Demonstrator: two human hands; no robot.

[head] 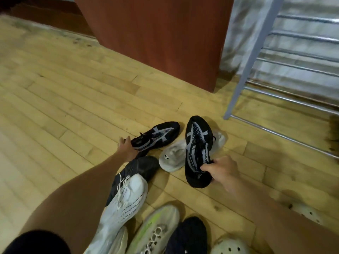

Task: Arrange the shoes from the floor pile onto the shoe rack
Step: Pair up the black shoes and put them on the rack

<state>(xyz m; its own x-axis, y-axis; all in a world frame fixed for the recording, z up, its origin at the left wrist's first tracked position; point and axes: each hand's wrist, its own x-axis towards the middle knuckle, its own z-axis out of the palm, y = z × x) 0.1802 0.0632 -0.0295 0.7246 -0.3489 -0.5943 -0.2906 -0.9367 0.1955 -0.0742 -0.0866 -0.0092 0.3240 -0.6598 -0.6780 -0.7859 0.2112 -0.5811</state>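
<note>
Two black sneakers with grey stripes are in the middle of the wooden floor. My right hand (222, 170) grips the heel end of the right black sneaker (197, 143), which is lifted and tilted over a white slip-on shoe (174, 156). My left hand (126, 148) reaches to the heel of the left black sneaker (157, 135), which lies on the floor; the fingers touch it but a grasp is unclear. The shoe rack (286, 99), with grey posts and chrome bars, stands at the upper right.
Near me lies the pile: a white laced sneaker (126, 200), a dark shoe (141, 168) under it, a white-and-green sneaker (156, 230), a dark shoe (189, 235) and white clogs (229, 247). A reddish-brown cabinet (156, 37) stands behind, left of the rack.
</note>
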